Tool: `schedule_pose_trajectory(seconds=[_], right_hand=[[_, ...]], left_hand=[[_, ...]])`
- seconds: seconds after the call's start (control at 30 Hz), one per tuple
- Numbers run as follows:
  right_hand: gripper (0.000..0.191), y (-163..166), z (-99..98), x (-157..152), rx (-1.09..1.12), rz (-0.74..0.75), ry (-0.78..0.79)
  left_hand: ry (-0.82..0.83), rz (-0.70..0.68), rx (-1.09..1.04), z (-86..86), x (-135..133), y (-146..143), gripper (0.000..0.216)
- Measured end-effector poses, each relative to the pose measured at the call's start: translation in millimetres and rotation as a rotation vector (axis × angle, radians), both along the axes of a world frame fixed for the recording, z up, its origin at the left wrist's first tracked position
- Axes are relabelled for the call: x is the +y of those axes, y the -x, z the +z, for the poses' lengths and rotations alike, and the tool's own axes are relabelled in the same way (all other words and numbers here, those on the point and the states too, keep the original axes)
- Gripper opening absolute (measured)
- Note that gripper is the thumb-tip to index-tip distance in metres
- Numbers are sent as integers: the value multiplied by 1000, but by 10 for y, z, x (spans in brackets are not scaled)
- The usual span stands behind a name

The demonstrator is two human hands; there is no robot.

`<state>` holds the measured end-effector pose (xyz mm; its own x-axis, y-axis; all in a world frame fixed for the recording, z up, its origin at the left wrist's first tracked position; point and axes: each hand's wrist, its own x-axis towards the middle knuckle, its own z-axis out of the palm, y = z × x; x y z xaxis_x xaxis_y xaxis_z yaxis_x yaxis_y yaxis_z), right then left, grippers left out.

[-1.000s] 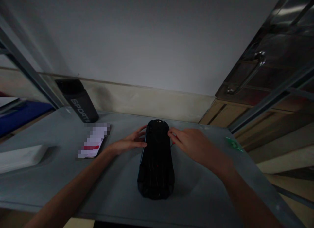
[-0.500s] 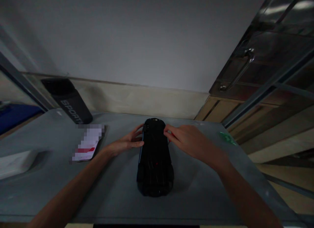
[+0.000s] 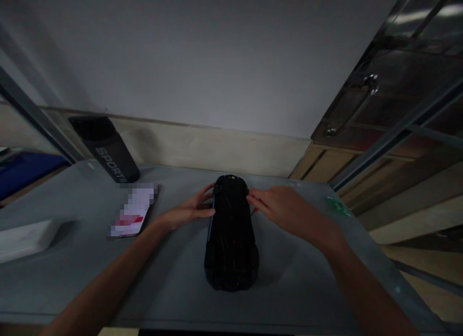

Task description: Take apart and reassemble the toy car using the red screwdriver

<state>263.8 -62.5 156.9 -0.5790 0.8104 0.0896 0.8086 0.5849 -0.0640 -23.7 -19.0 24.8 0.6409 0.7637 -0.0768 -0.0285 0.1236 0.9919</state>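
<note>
A black toy car (image 3: 233, 230) lies upside down on the grey table, its dark underside facing up and its long side pointing away from me. My left hand (image 3: 191, 209) grips the car's left edge near the far end, thumb and fingers against its side. At the far right corner, by a wheel, my right hand (image 3: 278, 206) is closed in a pinch. A small red piece (image 3: 255, 209) shows just under those fingers; what the pinch holds is hidden. Dim light obscures details of the underside.
Left of my arm lies a phone (image 3: 135, 210) with a lit, blurred screen. Behind it stands a dark bottle (image 3: 108, 153) marked "SPORT". A white object (image 3: 29, 239) sits at far left, and green crumpled plastic (image 3: 338, 206) at right. A wall borders the table (image 3: 173, 288).
The whole view has shifted slightly, so everything appears a little further right. Both hands stay at the toy car, and slightly more of the red piece shows under my right fingers.
</note>
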Motion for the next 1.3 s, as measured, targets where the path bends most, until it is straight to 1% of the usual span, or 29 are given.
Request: schedule_pose_trajectory(seconds=[0.07,0.13,0.17,0.27,0.33,0.5,0.53,0.63,0.7,0.77,0.93,1.03,1.13,1.17,1.23,1.3], right_hand=[[26,1,-8,-25,1,-15,-12],[16,-15,-5,-41,45,-1,21],[14,-29,2,-44,77,25,51],[18,-71,25,-32,152,99,133],[17,-80,31,-16,144,91,147],[25,-43,1,5,23,-30,55],[23,-42,-5,5,23,-45,40],[13,-66,-8,2,76,-3,81],[15,-88,-1,1,87,50,143],[15,-97,1,2,59,65,165],[19,-59,2,30,-2,-27,74],[18,-23,75,64,48,-74,7],[17,67,221,90,194,-50,-44],[17,118,271,94,240,-19,-33],[18,250,344,98,304,69,41],[17,394,364,102,307,134,122]], left_hand=[[-8,-2,-5,-15,5,3,105],[-6,-7,-12,-32,11,3,105],[-1,-10,-19,-40,14,2,105],[14,-13,-43,-65,23,0,104],[18,-11,-49,-74,24,5,103],[23,-6,-34,-61,16,23,100],[22,-4,-28,-55,15,23,101],[20,-1,-19,-38,12,15,101],[13,-6,-25,-26,9,5,99],[2,-9,-20,-12,3,-3,97],[-7,-1,-14,-9,-6,-2,96],[10,-7,-24,-38,2,5,98],[31,-1,-47,-61,7,4,103],[40,2,-51,-64,5,2,106],[42,4,-59,-69,0,-1,107],[30,1,-68,-79,-3,0,104]])
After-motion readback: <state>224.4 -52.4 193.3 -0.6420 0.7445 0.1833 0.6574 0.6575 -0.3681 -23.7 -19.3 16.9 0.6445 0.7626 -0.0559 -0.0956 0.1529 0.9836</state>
